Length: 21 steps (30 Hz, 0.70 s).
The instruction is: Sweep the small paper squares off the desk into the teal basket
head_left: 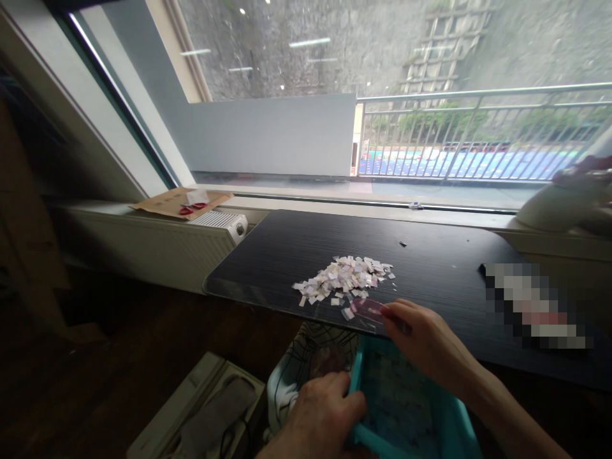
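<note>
My left hand [329, 405] is closed around the rim of a turquoise plastic bin [456, 408] below the table's front edge. Small pale pieces seem to lie inside the bin, though the inside is dim. My right hand [423, 328] pinches a flat, reddish, see-through piece [368, 309] just above the table edge; its exact kind is unclear. Right beside that piece, a heap of small white paper-like scraps [347, 277] is spread on the black table [287, 245], with loose ones at its near side.
A blurred-out object [535, 306] lies at the table's right. On the left, red-handled scissors [194, 208] rest on a brown envelope [167, 202] above a radiator [191, 255]. An open box [191, 408] stands on the floor. A window runs behind the table.
</note>
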Each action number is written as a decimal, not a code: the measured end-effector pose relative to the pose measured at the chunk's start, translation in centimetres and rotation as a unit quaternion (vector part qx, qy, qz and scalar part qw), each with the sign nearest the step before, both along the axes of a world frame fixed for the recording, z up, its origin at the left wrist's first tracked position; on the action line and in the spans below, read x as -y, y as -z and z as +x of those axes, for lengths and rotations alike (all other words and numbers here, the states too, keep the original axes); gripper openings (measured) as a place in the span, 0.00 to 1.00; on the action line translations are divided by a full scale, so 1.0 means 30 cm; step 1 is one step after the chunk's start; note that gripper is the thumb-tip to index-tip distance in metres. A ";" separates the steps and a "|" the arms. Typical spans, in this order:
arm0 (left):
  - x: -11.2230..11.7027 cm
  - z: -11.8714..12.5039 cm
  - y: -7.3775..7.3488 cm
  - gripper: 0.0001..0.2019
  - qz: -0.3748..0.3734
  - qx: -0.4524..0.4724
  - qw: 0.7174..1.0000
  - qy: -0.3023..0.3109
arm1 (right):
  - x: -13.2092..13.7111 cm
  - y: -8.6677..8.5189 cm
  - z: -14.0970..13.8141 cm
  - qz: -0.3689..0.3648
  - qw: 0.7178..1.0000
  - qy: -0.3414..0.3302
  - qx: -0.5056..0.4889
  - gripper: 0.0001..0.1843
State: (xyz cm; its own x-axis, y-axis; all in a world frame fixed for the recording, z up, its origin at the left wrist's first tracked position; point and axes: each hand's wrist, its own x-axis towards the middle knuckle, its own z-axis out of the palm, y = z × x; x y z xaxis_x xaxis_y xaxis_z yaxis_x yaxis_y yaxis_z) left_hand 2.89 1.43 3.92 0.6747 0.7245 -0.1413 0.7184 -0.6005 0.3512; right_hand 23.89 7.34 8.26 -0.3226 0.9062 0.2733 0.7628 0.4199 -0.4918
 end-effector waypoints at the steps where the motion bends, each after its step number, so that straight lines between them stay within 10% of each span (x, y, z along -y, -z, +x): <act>1: 0.001 0.000 -0.002 0.16 0.000 -0.002 1.000 -0.003 | 0.000 0.001 0.001 0.002 1.000 0.012 0.002 0.11; 21: 0.007 0.010 -0.008 0.17 -0.016 -0.001 1.000 -0.004 | -0.003 0.004 0.044 0.025 0.998 0.048 0.023 0.12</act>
